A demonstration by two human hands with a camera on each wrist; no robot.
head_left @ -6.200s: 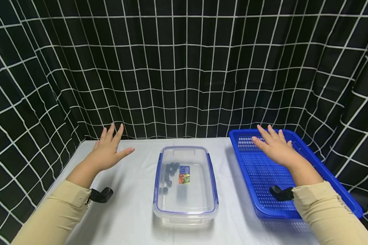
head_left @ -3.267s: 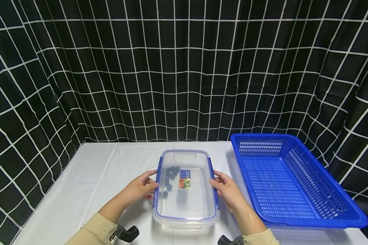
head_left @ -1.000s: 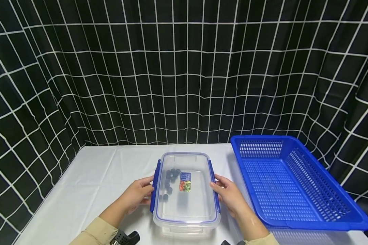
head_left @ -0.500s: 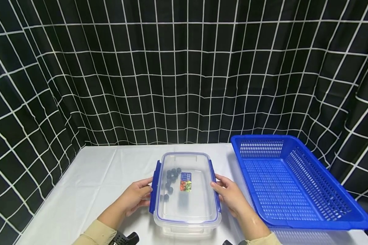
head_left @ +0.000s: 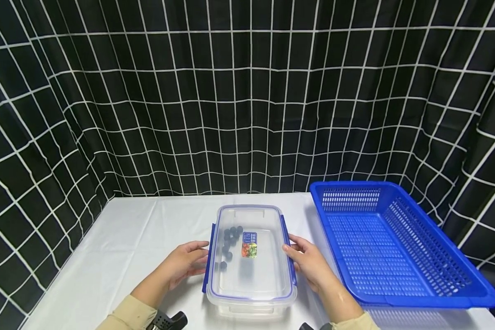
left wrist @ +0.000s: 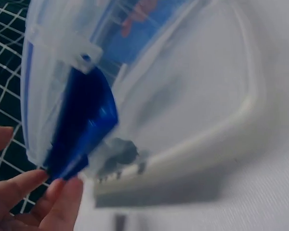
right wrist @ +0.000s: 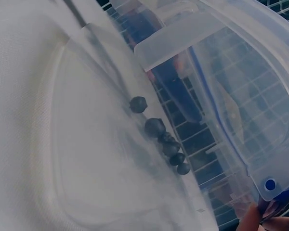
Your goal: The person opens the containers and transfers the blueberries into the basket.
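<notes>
A clear lidded food container [head_left: 268, 270] with a blue seal and a fruit sticker stands mid-table. Inside, toward its left, lie several blueberries [head_left: 228, 255], also visible through the wall as dark round berries [right wrist: 155, 127] in the right wrist view. Its left blue latch [head_left: 208, 259] is swung outward from the lid. Beside that latch is my left hand [head_left: 179, 266], fingers loosely bent; the left wrist view has fingertips right at the latch's lower end, with the thumb apart. My right hand [head_left: 311, 263] pinches the container's right edge at the right latch [head_left: 289, 256], which lies against the side.
A blue perforated plastic basket [head_left: 379, 256] stands on the right of the white-covered table [head_left: 119, 238], a short distance from the container. Behind and at both sides hangs a black curtain [head_left: 247, 114] with a white grid.
Both hands came down from their raised spread to the container's sides. The left latch swung outward; in the last half second it dropped lower and the left thumb came away. The right hand stayed put.
</notes>
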